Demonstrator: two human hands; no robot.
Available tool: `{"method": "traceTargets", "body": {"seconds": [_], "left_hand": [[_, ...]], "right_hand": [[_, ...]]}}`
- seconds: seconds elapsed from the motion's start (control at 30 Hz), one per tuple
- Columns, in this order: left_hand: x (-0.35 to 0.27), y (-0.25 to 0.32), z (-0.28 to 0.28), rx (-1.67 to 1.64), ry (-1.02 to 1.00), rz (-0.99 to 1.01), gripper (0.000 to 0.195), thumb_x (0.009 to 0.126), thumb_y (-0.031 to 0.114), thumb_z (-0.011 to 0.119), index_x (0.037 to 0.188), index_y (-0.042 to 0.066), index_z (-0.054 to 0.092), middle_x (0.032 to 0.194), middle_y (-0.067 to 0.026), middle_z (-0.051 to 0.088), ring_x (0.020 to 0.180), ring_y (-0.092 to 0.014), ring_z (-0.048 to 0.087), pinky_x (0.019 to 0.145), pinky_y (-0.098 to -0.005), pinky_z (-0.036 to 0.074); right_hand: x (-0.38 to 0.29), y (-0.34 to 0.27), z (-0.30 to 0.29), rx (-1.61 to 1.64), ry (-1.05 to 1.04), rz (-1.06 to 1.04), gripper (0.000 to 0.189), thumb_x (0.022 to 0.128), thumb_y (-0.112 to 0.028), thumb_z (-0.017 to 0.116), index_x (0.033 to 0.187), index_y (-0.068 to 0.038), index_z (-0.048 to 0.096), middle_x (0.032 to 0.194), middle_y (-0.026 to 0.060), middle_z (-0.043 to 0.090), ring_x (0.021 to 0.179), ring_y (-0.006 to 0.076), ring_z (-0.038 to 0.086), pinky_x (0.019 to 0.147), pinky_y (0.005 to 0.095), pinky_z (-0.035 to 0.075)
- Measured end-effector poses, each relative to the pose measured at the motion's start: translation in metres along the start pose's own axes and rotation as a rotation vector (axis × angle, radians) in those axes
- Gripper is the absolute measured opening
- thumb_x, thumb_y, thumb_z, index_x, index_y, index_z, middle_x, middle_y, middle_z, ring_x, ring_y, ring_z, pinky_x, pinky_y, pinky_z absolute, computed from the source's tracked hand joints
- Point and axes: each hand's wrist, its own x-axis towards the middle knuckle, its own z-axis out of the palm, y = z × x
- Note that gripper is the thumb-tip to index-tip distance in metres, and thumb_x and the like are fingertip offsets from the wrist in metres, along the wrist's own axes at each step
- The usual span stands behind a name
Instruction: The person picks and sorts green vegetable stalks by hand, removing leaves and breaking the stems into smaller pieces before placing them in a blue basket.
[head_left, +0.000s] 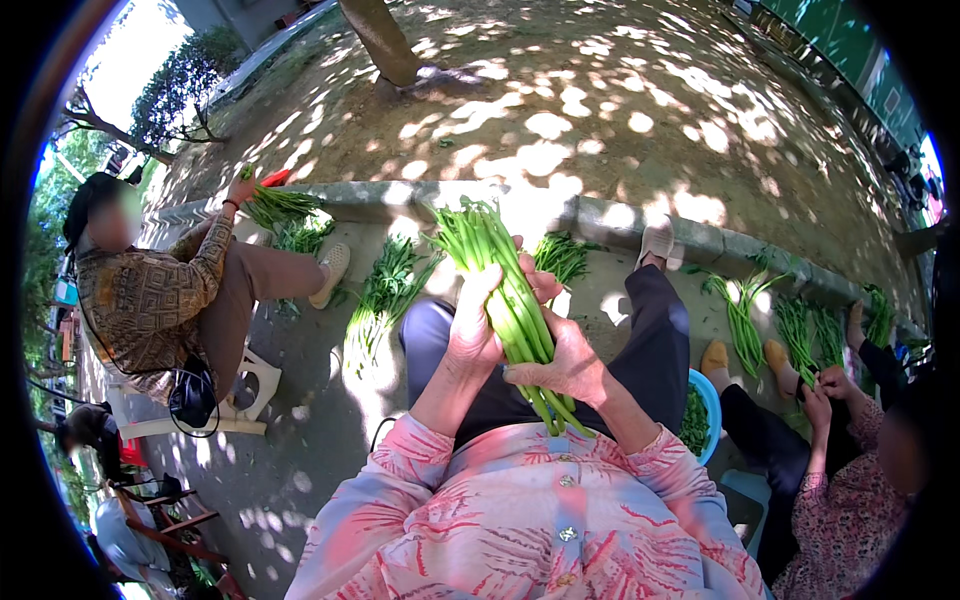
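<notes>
Both my hands grip one bundle of green leafy-vegetable stems (517, 315) above my lap. My left hand (478, 319) wraps its near side, with the thumb pointing up along the stalks. Lower down, my right hand (566, 352) clasps the bundle, its thumb laid across the stems. The cut-looking tops point away from me, and thinner stalk ends hang toward my shirt. Past my knees, a pile of leafy greens (559, 255) lies on the pavement. To the left spreads a larger heap of long-stemmed greens (386, 300).
A blue-rimmed basin (714, 409) of leaves stands by my right leg. On the left, a person (150, 300) sits on a white plastic stool (251, 390), holding greens. At right another person (847, 480) handles stems. A concrete curb (510, 199) crosses ahead, with a tree trunk (382, 41) beyond.
</notes>
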Motion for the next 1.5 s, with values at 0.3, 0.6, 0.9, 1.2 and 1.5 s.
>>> {"method": "traceTargets", "body": {"seconds": [0.3, 0.6, 0.9, 1.2, 1.5], "left_hand": [[0.001, 0.002, -0.012, -0.161, -0.177, 0.011, 0.063, 0.082, 0.031, 0.059, 0.131, 0.006, 0.028, 0.121, -0.018, 0.047, 0.111, -0.035, 0.046, 0.096, -0.0508, 0.036], [-0.001, 0.014, -0.011, 0.014, -0.319, 0.089, 0.068, 0.078, 0.029, 0.065, 0.132, 0.011, 0.028, 0.102, -0.0125, 0.055, 0.1, -0.039, 0.052, 0.09, -0.0454, 0.043], [-0.018, -0.001, -0.031, -0.177, -0.28, 0.036, 0.066, 0.078, 0.03, 0.064, 0.132, 0.015, 0.028, 0.103, -0.0109, 0.054, 0.098, -0.032, 0.055, 0.094, -0.0545, 0.035], [-0.042, -0.009, -0.028, -0.128, -0.011, 0.001, 0.066, 0.071, 0.036, 0.07, 0.124, 0.013, 0.038, 0.105, -0.0104, 0.053, 0.103, -0.03, 0.051, 0.093, -0.0465, 0.038], [-0.012, -0.01, -0.024, 0.005, -0.216, -0.095, 0.051, 0.071, 0.025, 0.071, 0.114, 0.011, 0.047, 0.119, -0.011, 0.05, 0.119, -0.032, 0.041, 0.097, -0.0479, 0.036]], "right_hand": [[-0.002, 0.006, -0.012, -0.451, 0.07, -0.14, 0.037, 0.064, -0.011, 0.065, 0.097, -0.003, 0.049, 0.076, 0.0127, 0.058, 0.066, 0.0253, 0.059, 0.061, 0.0348, 0.048], [0.003, -0.011, -0.015, -0.681, 0.053, -0.317, 0.031, 0.064, -0.009, 0.066, 0.089, -0.003, 0.048, 0.072, 0.0175, 0.057, 0.067, 0.0354, 0.059, 0.057, 0.0402, 0.047], [-0.016, 0.007, -0.01, -0.721, 0.032, -0.352, 0.042, 0.061, -0.01, 0.067, 0.097, -0.001, 0.048, 0.076, 0.0145, 0.058, 0.068, 0.0325, 0.059, 0.058, 0.0399, 0.047], [-0.019, 0.009, -0.007, -0.811, 0.041, -0.222, 0.044, 0.06, -0.008, 0.064, 0.102, -0.003, 0.05, 0.083, 0.0167, 0.058, 0.073, 0.0355, 0.058, 0.064, 0.0398, 0.048], [-0.031, 0.002, -0.008, -0.93, 0.128, -0.261, 0.044, 0.061, -0.011, 0.067, 0.101, -0.003, 0.052, 0.079, 0.0137, 0.057, 0.068, 0.0333, 0.058, 0.061, 0.0399, 0.048]]}}
